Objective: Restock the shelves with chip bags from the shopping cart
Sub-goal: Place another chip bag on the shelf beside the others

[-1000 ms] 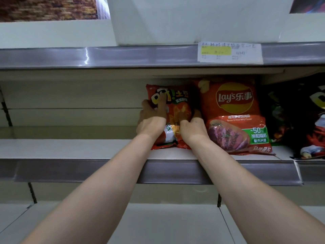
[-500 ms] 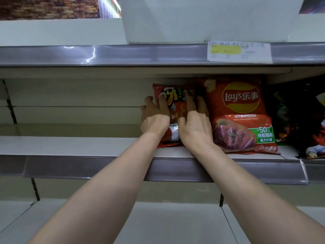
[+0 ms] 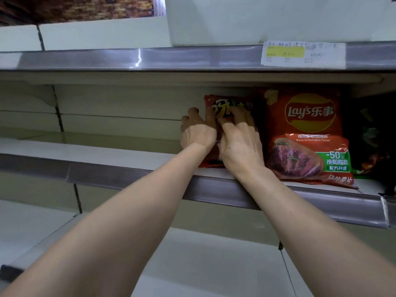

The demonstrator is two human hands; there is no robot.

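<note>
Head view: left hand (image 3: pixel 198 133) gripped the chip bag (image 3: pixel 227 103) by its edge, right hand (image 3: pixel 241 144) pressed flat-fingered, apparently standing it upright.

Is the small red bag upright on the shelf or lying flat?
Upright. The small red bag stands on its bottom edge, logo on top, with left hand and right hand against it.
</note>
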